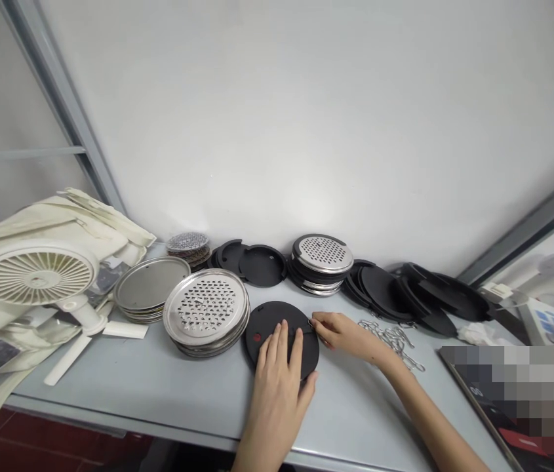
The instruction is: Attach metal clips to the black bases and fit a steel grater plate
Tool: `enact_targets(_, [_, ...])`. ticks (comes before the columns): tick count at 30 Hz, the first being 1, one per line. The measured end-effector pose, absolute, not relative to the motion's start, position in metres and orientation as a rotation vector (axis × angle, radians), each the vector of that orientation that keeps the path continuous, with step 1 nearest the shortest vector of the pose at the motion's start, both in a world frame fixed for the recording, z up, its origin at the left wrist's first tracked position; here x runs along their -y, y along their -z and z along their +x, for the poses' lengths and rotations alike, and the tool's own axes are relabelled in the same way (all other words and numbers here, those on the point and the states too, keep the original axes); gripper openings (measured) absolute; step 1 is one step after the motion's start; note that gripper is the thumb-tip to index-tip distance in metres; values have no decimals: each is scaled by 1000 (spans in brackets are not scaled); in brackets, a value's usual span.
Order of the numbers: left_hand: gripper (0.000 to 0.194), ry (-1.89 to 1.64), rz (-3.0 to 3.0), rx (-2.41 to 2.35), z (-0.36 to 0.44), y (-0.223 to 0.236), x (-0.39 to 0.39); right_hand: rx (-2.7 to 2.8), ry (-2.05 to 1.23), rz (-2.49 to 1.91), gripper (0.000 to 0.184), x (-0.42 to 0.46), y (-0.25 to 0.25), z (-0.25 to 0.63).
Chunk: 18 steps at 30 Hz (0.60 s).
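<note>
A round black plastic disc (284,314) with a small red mark lies on the table in front of me. My left hand (281,367) rests flat across it, fingers stretched out. At the disc's right edge, my right hand (338,333) pinches a small metal wire hook (311,322), mostly hidden by the fingertips. A loose pile of similar wire hooks (395,341) sits just right of that hand. Left of the disc is a stack of round metal grater plates (208,308), and beside it a stack of plain metal discs (153,285).
Along the wall stand assembled graters (324,254), black rings (263,265), small grater discs (188,242) and several black covers (387,292). A white fan (38,275) and cream fabric (60,219) occupy the left. A dark-edged screen or box (483,400) is at the right front.
</note>
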State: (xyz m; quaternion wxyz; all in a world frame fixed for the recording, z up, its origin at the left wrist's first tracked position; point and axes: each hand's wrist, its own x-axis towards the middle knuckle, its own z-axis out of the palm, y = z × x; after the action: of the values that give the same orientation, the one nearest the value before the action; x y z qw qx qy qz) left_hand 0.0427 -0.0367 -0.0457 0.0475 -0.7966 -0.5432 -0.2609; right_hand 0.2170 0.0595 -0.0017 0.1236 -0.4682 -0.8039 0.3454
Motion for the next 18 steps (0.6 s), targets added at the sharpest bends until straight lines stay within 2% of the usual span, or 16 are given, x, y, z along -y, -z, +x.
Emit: enact_targets(18, [55, 832, -2391, 1684, 44, 46, 38, 2207, -1446, -1271, 31, -62, -10, 226])
